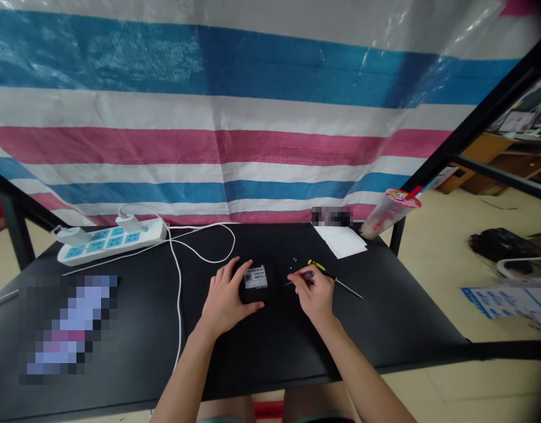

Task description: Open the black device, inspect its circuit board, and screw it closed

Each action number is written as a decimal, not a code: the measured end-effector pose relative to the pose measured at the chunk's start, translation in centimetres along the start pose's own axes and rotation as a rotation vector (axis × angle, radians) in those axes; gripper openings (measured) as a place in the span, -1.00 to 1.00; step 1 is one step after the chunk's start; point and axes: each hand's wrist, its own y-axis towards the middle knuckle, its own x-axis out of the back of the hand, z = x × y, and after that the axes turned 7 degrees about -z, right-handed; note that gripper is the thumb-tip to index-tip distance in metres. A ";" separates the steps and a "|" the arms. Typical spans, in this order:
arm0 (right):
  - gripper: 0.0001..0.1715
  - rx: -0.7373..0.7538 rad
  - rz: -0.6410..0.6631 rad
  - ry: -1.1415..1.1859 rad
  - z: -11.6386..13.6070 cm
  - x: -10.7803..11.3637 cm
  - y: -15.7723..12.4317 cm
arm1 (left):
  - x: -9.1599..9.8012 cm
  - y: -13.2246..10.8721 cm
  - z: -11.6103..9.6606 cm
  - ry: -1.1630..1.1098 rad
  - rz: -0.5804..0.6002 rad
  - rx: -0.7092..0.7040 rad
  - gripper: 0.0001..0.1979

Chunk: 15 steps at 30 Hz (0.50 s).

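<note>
Black box-shaped device [254,292] with white label, centre of frame: steadied on the black tabletop [270,358] under the spread left hand [224,299]. Small dark screwdriver [307,276] pinched by the right hand [311,295], tip kept low; yellow-handled screwdriver [336,282] laid just beside.

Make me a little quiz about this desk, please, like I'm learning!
1. Which hand is on the black box with the white label, the left hand or the right hand?
2. True or false: the white power strip is on the black table.
3. What colour is the handle of the screwdriver by the right hand? A red, B yellow, C green

Key: 1 left hand; 2 true; 3 B
</note>
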 end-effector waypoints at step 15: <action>-0.44 0.078 -0.054 -0.058 1.7 -0.7 0.8 | 0.0 0.0 0.1 0.026 0.004 -0.007 0.02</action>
